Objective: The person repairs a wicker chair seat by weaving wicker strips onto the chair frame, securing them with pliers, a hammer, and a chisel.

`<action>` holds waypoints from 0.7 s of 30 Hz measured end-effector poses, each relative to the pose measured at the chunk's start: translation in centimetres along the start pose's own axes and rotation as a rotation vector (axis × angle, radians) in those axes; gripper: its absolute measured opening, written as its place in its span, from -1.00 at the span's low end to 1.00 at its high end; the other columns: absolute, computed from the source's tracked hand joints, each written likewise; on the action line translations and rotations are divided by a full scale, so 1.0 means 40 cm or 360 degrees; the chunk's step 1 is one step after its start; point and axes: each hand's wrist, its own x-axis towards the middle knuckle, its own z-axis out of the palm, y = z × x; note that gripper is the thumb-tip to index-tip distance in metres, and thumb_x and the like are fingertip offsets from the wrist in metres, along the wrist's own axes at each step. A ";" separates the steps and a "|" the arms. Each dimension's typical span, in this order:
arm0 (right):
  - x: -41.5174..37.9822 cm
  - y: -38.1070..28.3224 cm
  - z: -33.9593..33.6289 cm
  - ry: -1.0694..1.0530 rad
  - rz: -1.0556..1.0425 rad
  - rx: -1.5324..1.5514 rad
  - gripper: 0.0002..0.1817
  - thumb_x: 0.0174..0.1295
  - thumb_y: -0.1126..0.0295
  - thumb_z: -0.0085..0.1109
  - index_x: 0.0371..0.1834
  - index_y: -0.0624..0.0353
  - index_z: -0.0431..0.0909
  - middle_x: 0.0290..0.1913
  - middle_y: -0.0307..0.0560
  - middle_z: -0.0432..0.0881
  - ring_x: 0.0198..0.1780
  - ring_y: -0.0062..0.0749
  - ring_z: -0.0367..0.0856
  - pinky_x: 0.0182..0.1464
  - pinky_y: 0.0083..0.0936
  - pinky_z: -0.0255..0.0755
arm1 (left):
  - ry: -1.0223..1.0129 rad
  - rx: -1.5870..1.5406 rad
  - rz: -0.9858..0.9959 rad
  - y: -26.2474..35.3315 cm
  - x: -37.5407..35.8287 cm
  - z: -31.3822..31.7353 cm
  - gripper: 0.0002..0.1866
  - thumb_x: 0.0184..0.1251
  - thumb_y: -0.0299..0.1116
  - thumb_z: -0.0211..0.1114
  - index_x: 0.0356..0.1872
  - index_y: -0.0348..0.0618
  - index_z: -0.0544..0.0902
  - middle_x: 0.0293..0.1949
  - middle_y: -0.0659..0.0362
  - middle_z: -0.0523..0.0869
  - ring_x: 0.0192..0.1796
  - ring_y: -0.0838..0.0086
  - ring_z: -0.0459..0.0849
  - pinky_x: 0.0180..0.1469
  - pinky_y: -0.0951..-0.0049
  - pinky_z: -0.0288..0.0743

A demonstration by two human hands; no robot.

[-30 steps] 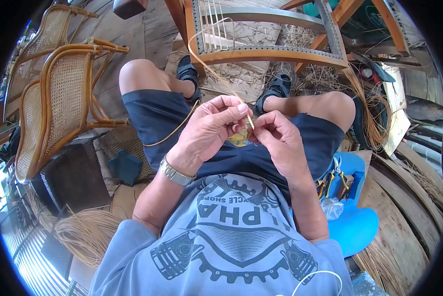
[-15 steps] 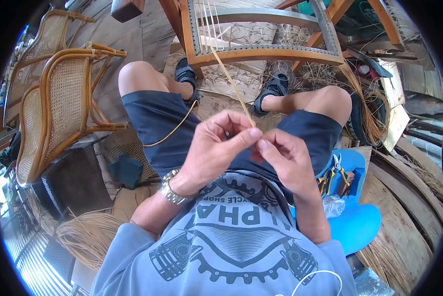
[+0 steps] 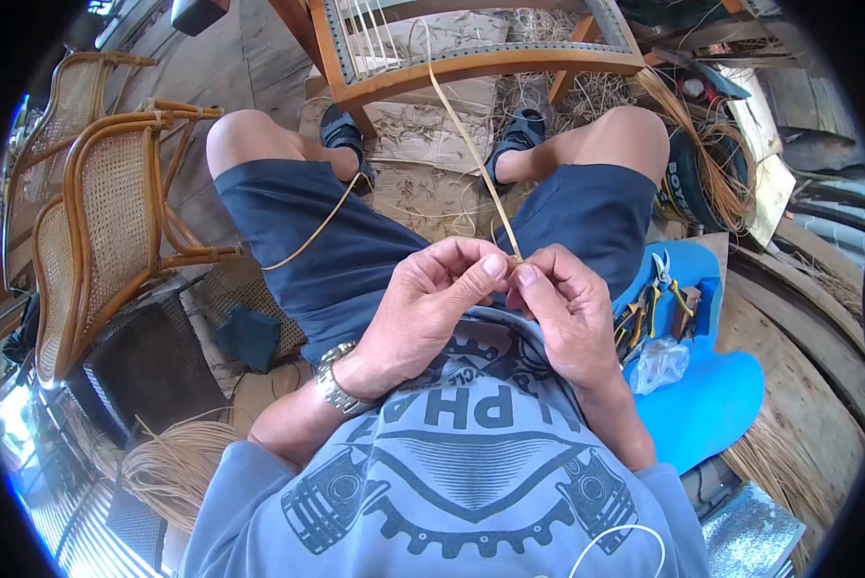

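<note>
A pale cane strand (image 3: 472,146) runs from the wooden chair frame (image 3: 495,67) down to my two hands above my lap. My left hand (image 3: 432,299), with a metal watch on its wrist, is closed in a pinch on the strand. Thumb to thumb with it, my right hand (image 3: 569,306) pinches the same strand near its end; the fingertips hide the tip itself. Small holes line the frame's edge, and several strands (image 3: 360,34) cross its open seat at the left. A further length of cane (image 3: 319,231) lies across my left thigh.
Rattan chairs (image 3: 114,207) with woven panels stand at the left, near a coil of cane (image 3: 177,462). On the right, a blue plastic seat (image 3: 702,409) carries pliers (image 3: 662,279) and a clear plastic bag (image 3: 660,364). Loose cane bundles (image 3: 702,144) hang beyond it.
My hands have drawn slightly closer together and lower, both still pinching the strand. The view has shifted, so the chair frame appears higher and further left.
</note>
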 end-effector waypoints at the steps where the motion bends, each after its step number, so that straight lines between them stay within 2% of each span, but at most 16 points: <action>1: -0.010 -0.002 0.002 -0.0016 -0.0035 -0.0025 -0.86 0.49 0.42 0.12 -0.25 0.21 0.58 -0.43 -0.36 0.58 -0.41 -0.85 0.39 -0.38 -0.78 0.25 | -0.0007 0.0004 0.0001 -0.001 -0.005 0.002 -0.80 0.55 -0.33 0.23 0.02 -0.24 0.62 -0.10 0.18 0.73 -0.05 0.56 0.67 0.11 0.43 0.58; 4: -0.036 -0.005 0.002 -0.0030 -0.0055 -0.0085 -0.86 0.49 0.43 0.12 -0.26 0.22 0.57 -0.43 -0.38 0.56 -0.41 -0.85 0.37 -0.38 -0.77 0.25 | -0.0028 0.0007 -0.0031 -0.001 -0.019 0.014 -0.83 0.52 -0.37 0.26 -0.03 -0.25 0.64 -0.13 0.18 0.74 -0.09 0.57 0.69 0.08 0.45 0.61; 6: -0.049 0.002 0.010 0.0010 -0.0082 -0.0154 -0.85 0.46 0.45 0.13 -0.32 0.23 0.55 -0.48 -0.39 0.52 -0.44 -0.83 0.34 -0.41 -0.73 0.23 | 0.0061 0.0032 0.0015 -0.007 -0.029 0.023 -0.81 0.48 -0.35 0.33 -0.08 -0.29 0.66 -0.22 0.18 0.74 -0.20 0.62 0.68 -0.06 0.57 0.62; 9: -0.070 0.017 0.013 0.0049 -0.0184 -0.0371 -0.85 0.41 0.48 0.16 -0.36 0.24 0.54 -0.53 -0.38 0.49 -0.47 -0.82 0.33 -0.45 -0.68 0.23 | 0.0102 0.0181 -0.0037 -0.016 -0.046 0.012 -0.87 0.48 -0.41 0.31 -0.10 -0.25 0.66 -0.19 0.19 0.73 -0.13 0.58 0.71 0.01 0.48 0.65; 11: -0.088 0.002 0.021 0.0083 -0.0230 -0.0475 -0.84 0.36 0.50 0.19 -0.41 0.25 0.51 -0.57 -0.34 0.47 -0.52 -0.80 0.32 -0.51 -0.64 0.20 | 0.0105 0.0203 -0.0052 -0.020 -0.057 0.012 -0.88 0.47 -0.42 0.32 -0.11 -0.25 0.64 -0.20 0.19 0.73 -0.14 0.58 0.71 -0.01 0.50 0.65; 13: -0.106 -0.004 0.022 0.0073 -0.0377 -0.0692 -0.83 0.33 0.51 0.21 -0.42 0.26 0.48 -0.58 -0.30 0.48 -0.55 -0.78 0.32 -0.54 -0.63 0.18 | 0.0030 0.0112 -0.0212 -0.011 -0.071 0.017 -0.88 0.47 -0.42 0.31 -0.12 -0.24 0.62 -0.20 0.18 0.73 -0.15 0.58 0.71 -0.02 0.52 0.64; 21: -0.175 0.012 0.015 0.0079 -0.0279 -0.0585 -0.84 0.36 0.49 0.19 -0.39 0.26 0.50 -0.54 -0.31 0.48 -0.54 -0.80 0.30 -0.53 -0.66 0.19 | -0.0118 0.0120 -0.0200 -0.028 -0.098 0.019 -0.89 0.49 -0.43 0.29 -0.13 -0.25 0.59 -0.18 0.18 0.71 -0.14 0.59 0.70 -0.01 0.54 0.62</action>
